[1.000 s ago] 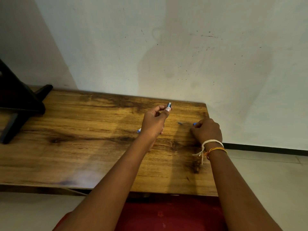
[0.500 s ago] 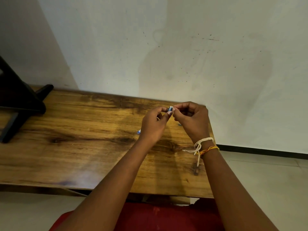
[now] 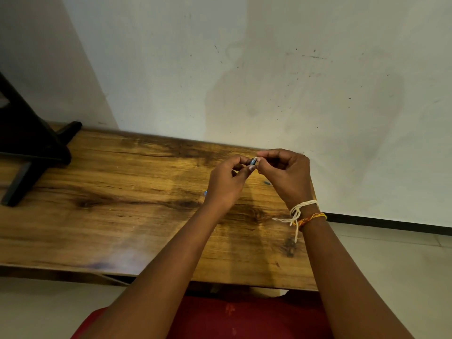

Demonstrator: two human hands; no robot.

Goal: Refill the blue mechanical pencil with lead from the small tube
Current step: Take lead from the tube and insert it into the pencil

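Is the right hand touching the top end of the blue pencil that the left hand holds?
Touching. The head view shows the right hand's fingertips pinched on the white tip of the blue pencil, held in the left hand.

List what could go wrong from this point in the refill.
The right hand pinches something tiny at the top of the blue pencil, held by the left hand above the table; it could slip and drop. A small blue piece lies near the table's right edge and could get knocked off.
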